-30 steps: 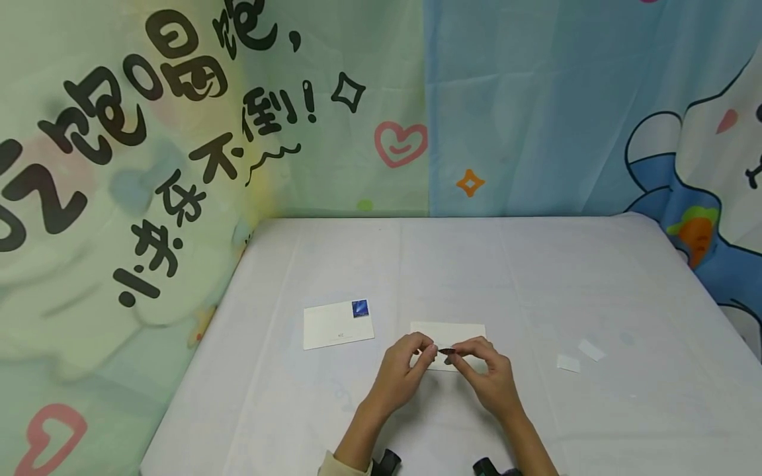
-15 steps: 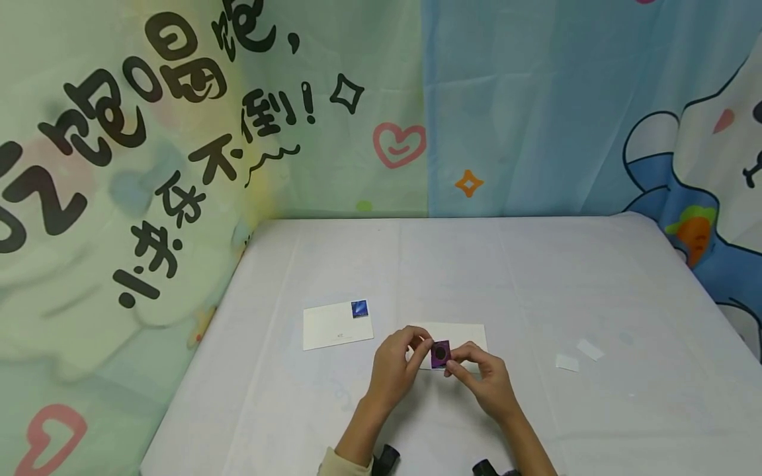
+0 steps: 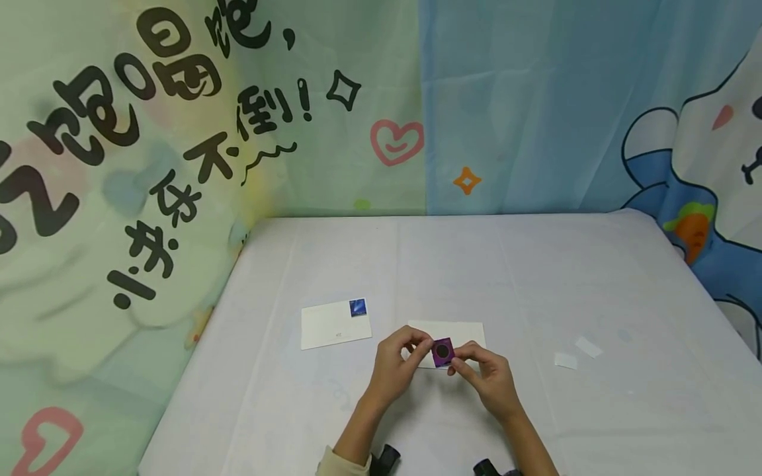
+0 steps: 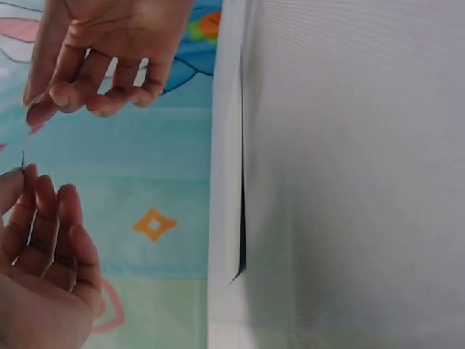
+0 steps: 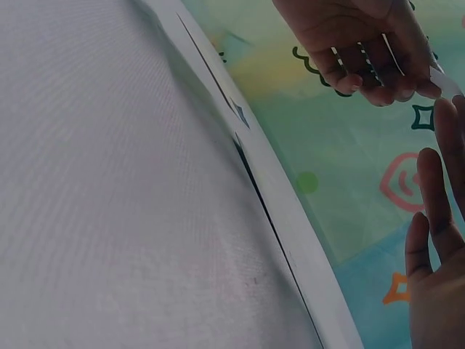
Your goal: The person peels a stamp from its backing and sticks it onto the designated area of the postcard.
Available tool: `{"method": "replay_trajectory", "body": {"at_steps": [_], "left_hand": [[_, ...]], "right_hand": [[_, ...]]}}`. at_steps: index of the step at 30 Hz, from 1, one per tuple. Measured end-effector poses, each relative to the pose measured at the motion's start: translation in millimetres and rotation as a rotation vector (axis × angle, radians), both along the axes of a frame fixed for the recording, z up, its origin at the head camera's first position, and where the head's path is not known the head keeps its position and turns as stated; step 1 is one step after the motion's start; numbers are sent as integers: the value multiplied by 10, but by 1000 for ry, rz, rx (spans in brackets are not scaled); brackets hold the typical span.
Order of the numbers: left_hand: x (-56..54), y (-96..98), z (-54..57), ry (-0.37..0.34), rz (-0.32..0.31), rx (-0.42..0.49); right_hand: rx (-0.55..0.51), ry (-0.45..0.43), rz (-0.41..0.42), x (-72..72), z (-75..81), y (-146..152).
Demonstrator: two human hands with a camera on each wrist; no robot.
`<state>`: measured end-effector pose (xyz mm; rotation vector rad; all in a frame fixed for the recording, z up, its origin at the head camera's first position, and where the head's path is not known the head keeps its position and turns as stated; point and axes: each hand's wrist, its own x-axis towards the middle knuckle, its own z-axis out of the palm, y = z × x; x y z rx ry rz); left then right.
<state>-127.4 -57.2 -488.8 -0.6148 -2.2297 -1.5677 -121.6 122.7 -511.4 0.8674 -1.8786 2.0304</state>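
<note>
Between my two hands is a small purple square stamp with a dark round spot on its face. My left hand pinches its left edge between thumb and fingertip. The right hand pinches its right edge low down. In the right wrist view the stamp's pale back shows at the fingertips; in the left wrist view it is nearly edge-on. Under and behind the hands lies a white envelope, partly covered by them, flat on the table.
Left of the hands lies another white envelope with a blue stamp in its upper right corner. Two small white paper pieces lie on the white-covered table at the right. A printed curtain hangs behind.
The stamp, seen almost edge-on a second ago, has turned so its purple face shows upward to the head view. It now tilts slightly; both hands have stayed nearly in place.
</note>
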Motion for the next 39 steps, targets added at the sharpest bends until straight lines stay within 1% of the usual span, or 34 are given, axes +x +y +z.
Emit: {"method": "replay_trajectory", "body": {"at_steps": [3,4,6,7,10,11,14,16,17,19,20,23,27,31,33,39], "left_hand": [[31,17,129,7,-9,15],[27,22,145,9,-10,17],[-7,31,128,11,-3,12],[-41,35,87,3,4,3],[-167,56,-38,-25,25,-37],[-206,65,-57,-33,33,-55],[-327,110,-73,-51,40,-107],[-417,152,-77,-58,40,-139],[-466,176,-84,-61,41,-156],[-560,228,-100,-78,41,-188],[-601,255,-107,-90,41,-201],[-711,336,-147,-128,40,-249],[-810,436,-208,-185,25,-294],[-866,506,-263,-249,17,-328],[-887,527,-288,-272,20,-345],[-938,555,-359,-301,30,-411]], "right_hand": [[3,5,-19,6,7,0],[15,-4,-35,8,11,-1],[59,-26,-83,12,17,-3],[84,-45,-112,14,25,-4],[162,-105,-222,49,151,-40],[179,-132,-260,41,148,-41],[225,-243,-376,5,135,-36],[252,-335,-446,-52,67,-3],[272,-365,-485,-85,26,16],[311,-420,-554,-119,36,37],[329,-434,-588,-136,37,49],[391,-440,-696,-190,5,93],[427,-437,-788,-247,-89,159],[457,-453,-812,-278,-172,211],[490,-443,-816,-287,-199,229],[573,-383,-826,-298,-237,260]]}}
